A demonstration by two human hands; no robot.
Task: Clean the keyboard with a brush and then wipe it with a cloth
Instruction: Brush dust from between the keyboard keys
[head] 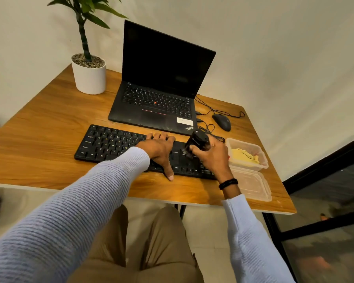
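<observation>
Keyboard (110, 144): black, centre of frame, lying flat on the wooden table (49, 139), just in front of the laptop (157, 103).

Left hand (159, 149): flat on the middle of the keyboard, palm down. Fingers straight and close together, reaching to the far key rows. Thumb stretched out toward the near edge, tip on the table just past the keyboard. Holds nothing.

Right hand (211, 156): over the right end of the keyboard, fingers and thumb curled round a black brush (196, 142). Brush body is tilted, top end toward the laptop corner, bristle end down-left toward the keys. Can't tell if the bristles actually touch the keys: that spot is dark and blurred. Black wristband (228, 183) on this wrist.

Cloth (244, 157): yellow, crumpled inside a clear plastic container (245, 166), right of centre, just beside the right end of the keyboard. Neither hand touches it.

Rest:
- Clear lid (253, 186) flat on the table, directly below the container in frame, touching or nearly so.
- Laptop open, screen dark.
- Black wired mouse (222, 121) right of the laptop, cables looped between the 2.
- White plant pot (89, 78) at upper left, on the far table corner.
- Both sleeves light knit; knees in tan trousers at bottom centre.
</observation>
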